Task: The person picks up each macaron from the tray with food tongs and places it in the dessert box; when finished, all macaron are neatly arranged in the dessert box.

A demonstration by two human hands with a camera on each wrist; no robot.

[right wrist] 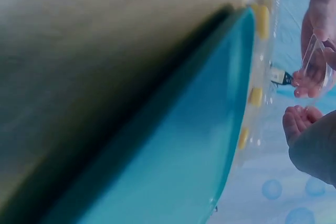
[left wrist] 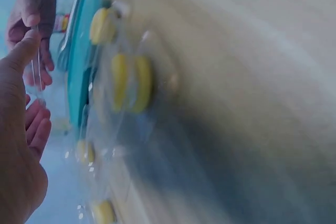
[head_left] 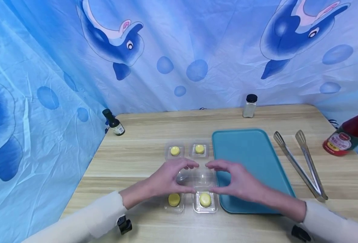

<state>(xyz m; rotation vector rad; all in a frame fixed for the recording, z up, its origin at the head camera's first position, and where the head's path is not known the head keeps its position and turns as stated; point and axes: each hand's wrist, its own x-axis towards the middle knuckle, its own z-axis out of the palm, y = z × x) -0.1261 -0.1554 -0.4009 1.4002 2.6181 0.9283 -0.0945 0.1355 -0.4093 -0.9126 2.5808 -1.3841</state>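
Between my two hands is a clear plastic lid (head_left: pixel 203 176), raised above the table. My left hand (head_left: pixel 173 175) grips one side of it, thumb near me and fingers at the far edge. On the opposite side, my right hand (head_left: pixel 237 178) holds it the same way. The left wrist view catches the thin lid (left wrist: pixel 35 69) nearly edge-on. Just below it in the head view, a yellow round cake (head_left: pixel 205 199) sits in a clear plastic tray (head_left: pixel 205 211). Another yellow cake (head_left: pixel 174 199) in a clear box lies beside it, by my left wrist.
Two more boxed yellow cakes (head_left: pixel 175 151) stand farther back. A teal tray (head_left: pixel 251 148) lies under my right hand, with metal tongs (head_left: pixel 300 165) to its right. A red sauce bottle (head_left: pixel 342 140), a shaker jar (head_left: pixel 250 107) and a dark bottle (head_left: pixel 114 124) stand near the edges.
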